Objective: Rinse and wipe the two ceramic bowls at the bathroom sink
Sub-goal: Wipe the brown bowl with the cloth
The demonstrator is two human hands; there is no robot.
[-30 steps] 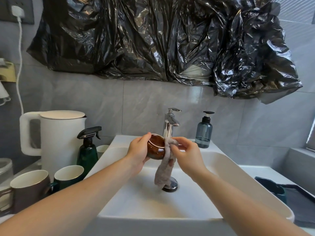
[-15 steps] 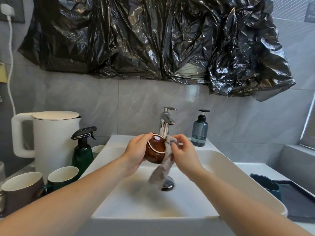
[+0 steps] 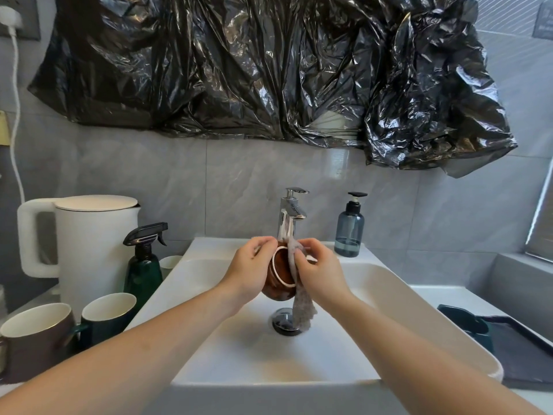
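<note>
Bowl (image 3: pixel 276 275) between 2 hands, above sink (image 3: pixel 398 298) centre

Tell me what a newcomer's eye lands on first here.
The crumpled black plastic sheet spread across the wall above the sink dominates. Below it, over the white basin, the left hand holds a brown bowl on its side while the right hand presses a grey cloth to its rim, in front of the chrome faucet.

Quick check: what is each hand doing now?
Left hand: grips the brown bowl.
Right hand: pinches the grey cloth against the bowl.
</note>
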